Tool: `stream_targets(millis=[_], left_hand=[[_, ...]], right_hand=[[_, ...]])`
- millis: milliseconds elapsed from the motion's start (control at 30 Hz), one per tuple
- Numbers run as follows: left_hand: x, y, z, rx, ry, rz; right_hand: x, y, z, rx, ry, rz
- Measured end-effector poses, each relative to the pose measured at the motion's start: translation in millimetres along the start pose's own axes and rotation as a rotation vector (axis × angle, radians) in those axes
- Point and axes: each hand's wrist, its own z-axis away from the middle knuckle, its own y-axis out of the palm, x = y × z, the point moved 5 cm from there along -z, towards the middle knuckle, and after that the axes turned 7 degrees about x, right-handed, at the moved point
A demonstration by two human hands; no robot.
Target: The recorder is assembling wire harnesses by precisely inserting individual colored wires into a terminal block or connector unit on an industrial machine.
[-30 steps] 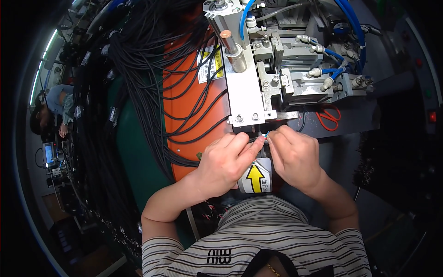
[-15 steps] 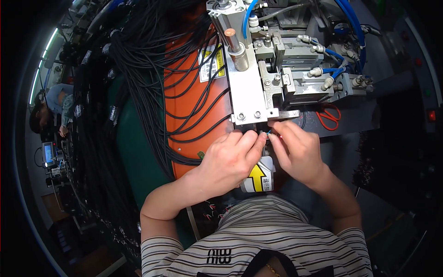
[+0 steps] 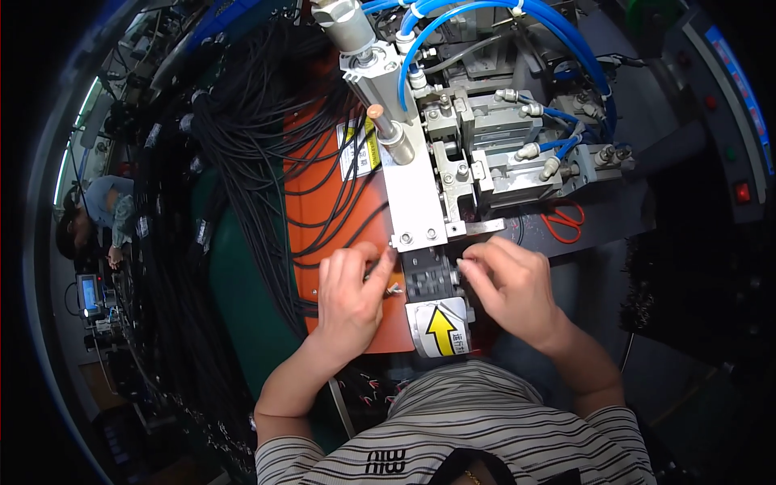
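My left hand [image 3: 349,301] is closed over the orange plate, left of the machine's dark feed block [image 3: 427,273]. A black cable [image 3: 372,268] shows between its thumb and fingers. Beside the thumb, pale stripped wire ends [image 3: 394,288] stick out. On the other side of the block, my right hand [image 3: 517,287] has thumb and forefinger curled together close to the block's edge; whatever may be between the tips is too small to make out. Below the block sits a white label [image 3: 439,330] with a yellow arrow.
Many black cables [image 3: 242,137] lie across the orange plate [image 3: 311,208]. A silver pneumatic machine [image 3: 420,194] with blue hoses [image 3: 493,6] stands ahead. Red-handled scissors [image 3: 563,221] lie right of it. A control box with a red lit button [image 3: 742,192] is far right. Another person [image 3: 109,202] sits far left.
My hands have moved apart from their meeting point in front of the machine. The left went left and slightly down, uncovering the dark block; the right stays close to its right side.
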Motion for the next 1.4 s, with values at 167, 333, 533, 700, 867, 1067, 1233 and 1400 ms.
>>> stream_targets(millis=[167, 333, 533, 700, 867, 1067, 1233, 1400], left_hand=[[-1.2, -2.6, 1.0, -0.070, 0.026, -0.061], [-10.6, -0.6, 1.5, -0.088, 0.012, 0.374], [-6.1, -8.7, -4.8, 0.060, 0.010, 0.580], [-12.7, -9.3, -6.7, 0.067, 0.012, 0.635], [-12.6, -3.7, -14.0, 0.133, -0.088, 0.758], [-11.7, 3.0, -20.0, 0.304, -0.047, 1.055], [-11.0, 8.0, -21.6, 0.298, 0.000, 1.097], [-32.0, -0.4, -24.2, 0.056, 0.144, 0.425]], right_hand=[[24.8, 7.9, 1.8, 0.019, -0.175, -0.068], [42.7, 34.2, 2.5, 0.194, -0.316, -0.193], [23.1, 21.1, 5.5, 0.074, -0.117, -0.405], [5.4, 22.0, 12.9, 0.058, 0.044, -0.517], [-3.2, 24.7, 13.5, 0.169, 0.397, -1.167], [-14.4, 21.3, 8.4, 0.449, 0.374, -1.238], [-14.2, 19.7, 5.7, 0.397, 0.213, -1.140], [-17.2, 24.4, 8.6, 0.171, 0.052, -0.760]])
